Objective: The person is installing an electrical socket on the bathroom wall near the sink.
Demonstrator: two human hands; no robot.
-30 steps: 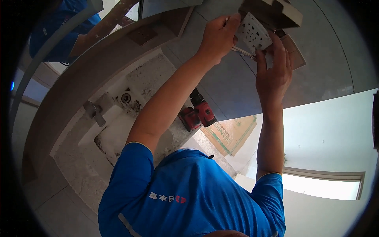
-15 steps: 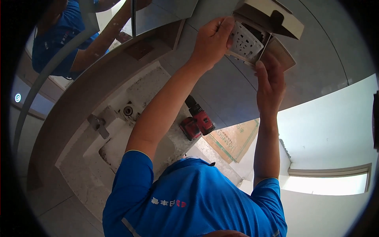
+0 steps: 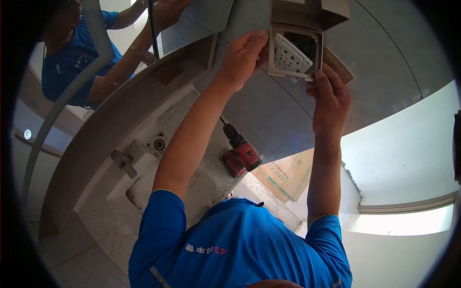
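Left hand (image 3: pixel 242 60) grips the socket plate (image 3: pixel 289 56) at its 9 o'clock edge. Right hand (image 3: pixel 330 98), fingers loosely curled, supports it at 5 o'clock. Keep the plate square to the wall box (image 3: pixel 307 45).

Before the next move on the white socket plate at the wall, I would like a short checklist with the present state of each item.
1. Left hand has hold of the socket plate: ok, fingers rest on its left edge.
2. Right hand supports it from below: ok, fingertips touch the lower right corner of the frame.
3. Plate flush in the wall box: not ok, it sits tilted with a dark gap behind it.
4. Wires behind the plate clear: cannot tell, the gap is too dark.
5. Red cordless drill parked safely: ok, it lies on the counter, touched by no hand.
6. Hinged cover out of the way: ok, it is flipped open.
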